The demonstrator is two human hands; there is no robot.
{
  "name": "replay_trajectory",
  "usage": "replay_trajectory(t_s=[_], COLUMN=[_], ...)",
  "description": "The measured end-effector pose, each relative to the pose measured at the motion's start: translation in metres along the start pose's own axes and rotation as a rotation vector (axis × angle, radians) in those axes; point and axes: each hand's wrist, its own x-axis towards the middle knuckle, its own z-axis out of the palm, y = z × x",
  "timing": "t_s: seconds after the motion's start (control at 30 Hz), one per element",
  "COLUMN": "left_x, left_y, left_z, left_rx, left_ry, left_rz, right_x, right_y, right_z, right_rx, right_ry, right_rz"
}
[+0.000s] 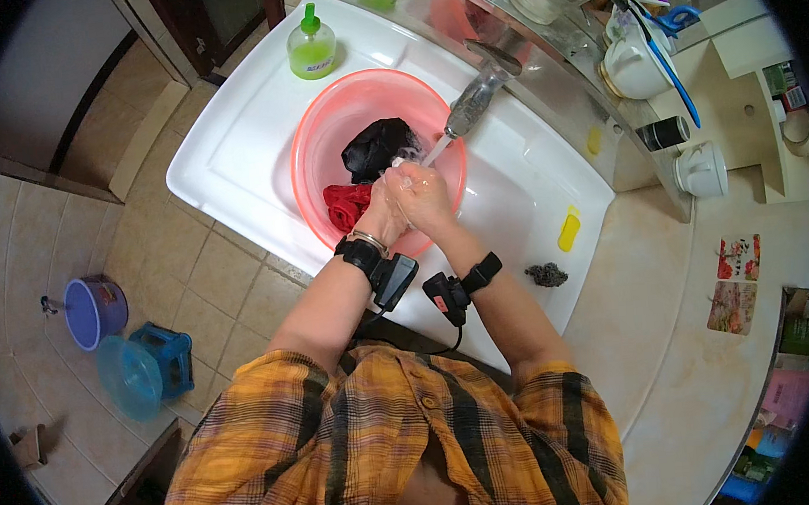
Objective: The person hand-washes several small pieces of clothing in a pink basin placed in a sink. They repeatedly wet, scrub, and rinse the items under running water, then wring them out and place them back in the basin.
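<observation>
My left hand (385,213) and my right hand (420,194) are pressed together over a pink plastic basin (308,129). Both are wet, with curled fingers. A small whitish bit (398,162), foam or cloth, shows at the fingertips; whether something is gripped between the palms is hidden. Water runs in a stream (437,150) from the faucet (471,105) just beyond my right hand. Inside the basin lie a bunched black cloth (377,147), past my fingers, and a crumpled red cloth (346,206), beside my left hand.
The basin stands in a white sink (228,149). A pump bottle of green liquid soap (312,51) sits on its far rim. To the right lie a yellow object (569,232) and a steel-wool scourer (547,275). A purple bucket (96,313) and blue stool (166,359) are lower left.
</observation>
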Motion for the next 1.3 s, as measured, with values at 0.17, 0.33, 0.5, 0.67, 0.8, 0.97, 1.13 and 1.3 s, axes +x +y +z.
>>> replay_trajectory(t_s=[0.17, 0.33, 0.5, 0.67, 0.8, 0.97, 1.13, 1.3], left_x=[-0.001, -0.027, -0.038, -0.016, -0.021, -0.034, -0.035, -0.029], left_y=[-0.010, 0.011, 0.020, -0.010, -0.004, -0.001, 0.021, 0.013], left_z=[0.001, 0.016, 0.012, 0.015, 0.003, 0.007, 0.018, 0.011], left_rx=[0.100, 0.143, 0.203, 0.398, 0.732, 0.556, 0.559, 0.322], left_ry=[0.043, 0.128, 0.111, 0.227, 0.422, 0.314, 0.387, 0.247], left_rz=[0.128, 0.206, 0.111, 0.307, 0.259, 0.187, -0.049, 0.037], right_x=[0.023, 0.004, -0.016, 0.021, 0.023, 0.008, 0.028, 0.020], right_y=[0.029, 0.013, 0.009, 0.053, 0.072, 0.103, 0.123, 0.090], right_z=[0.000, 0.009, 0.025, -0.016, -0.032, 0.003, 0.038, 0.030], right_rx=[-0.083, 0.035, 0.075, -0.272, -0.461, -0.708, -0.835, -0.284], right_ry=[0.099, 0.091, 0.161, 0.130, 0.058, -0.219, -0.318, -0.244], right_rz=[0.002, 0.020, -0.027, -0.023, 0.094, -0.311, -0.234, 0.198])
